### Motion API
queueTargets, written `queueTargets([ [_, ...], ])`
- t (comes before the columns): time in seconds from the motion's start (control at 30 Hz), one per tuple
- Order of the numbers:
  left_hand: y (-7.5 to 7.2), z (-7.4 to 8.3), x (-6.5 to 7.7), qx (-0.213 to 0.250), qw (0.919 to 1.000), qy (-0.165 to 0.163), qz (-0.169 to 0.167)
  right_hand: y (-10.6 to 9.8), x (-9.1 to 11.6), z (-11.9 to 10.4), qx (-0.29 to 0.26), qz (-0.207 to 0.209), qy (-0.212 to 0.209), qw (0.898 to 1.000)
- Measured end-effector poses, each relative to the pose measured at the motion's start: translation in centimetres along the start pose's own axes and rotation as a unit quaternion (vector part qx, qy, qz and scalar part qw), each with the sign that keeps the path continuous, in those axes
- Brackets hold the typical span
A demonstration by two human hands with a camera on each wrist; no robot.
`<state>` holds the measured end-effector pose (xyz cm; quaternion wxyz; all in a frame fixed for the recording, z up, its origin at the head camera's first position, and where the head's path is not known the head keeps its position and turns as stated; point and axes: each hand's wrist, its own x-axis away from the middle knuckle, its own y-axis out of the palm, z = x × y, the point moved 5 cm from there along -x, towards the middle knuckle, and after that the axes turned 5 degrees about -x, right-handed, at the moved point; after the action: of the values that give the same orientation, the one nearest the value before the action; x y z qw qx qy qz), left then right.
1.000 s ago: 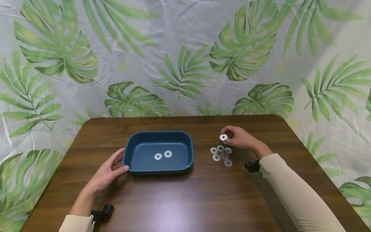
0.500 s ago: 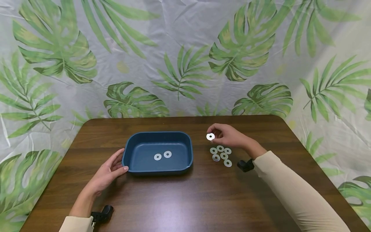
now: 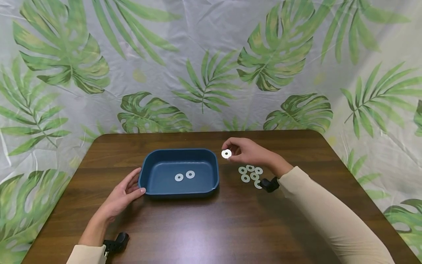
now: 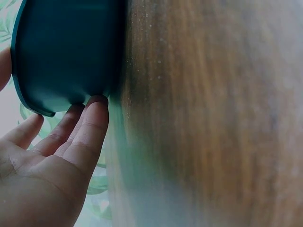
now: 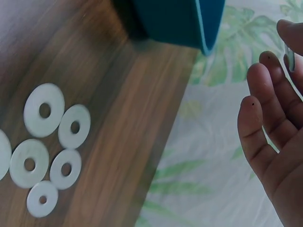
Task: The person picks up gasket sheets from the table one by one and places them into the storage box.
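Observation:
My right hand (image 3: 250,151) pinches a flat washer (image 3: 226,153) between thumb and finger, raised just right of the blue tray (image 3: 179,193). In the right wrist view this washer (image 5: 289,57) shows edge-on, partly covered by the fingers. At the tray's left end, my left hand (image 3: 117,198) rests against the outer wall. In the left wrist view its fingers (image 4: 90,135) reach out fairly straight, fingertips against the wall. Two washers (image 3: 179,177) lie flat on the tray's floor, side by side.
Several loose washers (image 3: 245,178) lie grouped on the wooden table (image 3: 197,223), right of the tray. The right wrist's black camera (image 3: 269,184) overlaps one of them in the head view. A leaf-print cloth (image 3: 211,66) hangs behind the table.
My right hand has moved left with the pinched washer, from above the loose washers to near the tray's right side. The left hand and tray stay in place.

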<state>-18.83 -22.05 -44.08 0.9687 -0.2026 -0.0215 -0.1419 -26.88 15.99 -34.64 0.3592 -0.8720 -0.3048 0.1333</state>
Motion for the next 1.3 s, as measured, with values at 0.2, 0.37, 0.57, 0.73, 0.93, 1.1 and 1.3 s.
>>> queueTargets([
  [0.2,0.0,0.2,0.1,0.001,1.0,0.002,0.003,0.9,-1.6,-0.9,-0.002,-0.012,-0.006,1.0],
  [0.37,-0.1,0.2,0.1,0.0,1.0,0.004,0.004,1.9,-3.2,-1.4,-0.007,-0.009,-0.021,1.0],
  [0.57,0.0,0.0,0.0,0.002,1.0,0.009,-0.001,2.9,-4.6,-1.6,-0.027,-0.007,-0.021,0.999],
  [0.73,0.1,0.0,0.0,0.005,1.0,0.003,0.001,3.6,-5.0,-1.6,-0.046,-0.013,-0.01,0.999],
  [0.93,0.0,0.1,0.0,0.008,1.0,0.003,0.001,3.9,-5.1,-1.5,-0.06,-0.018,-0.008,0.998],
  [1.1,0.0,0.0,-0.1,0.014,0.9999,0.006,0.001,3.7,-5.2,-1.2,-0.076,-0.016,-0.006,0.997],
  [1.3,-0.1,0.0,0.0,0.015,0.9999,0.006,0.001,3.4,-4.9,-0.6,-0.056,-0.014,0.003,0.998],
])
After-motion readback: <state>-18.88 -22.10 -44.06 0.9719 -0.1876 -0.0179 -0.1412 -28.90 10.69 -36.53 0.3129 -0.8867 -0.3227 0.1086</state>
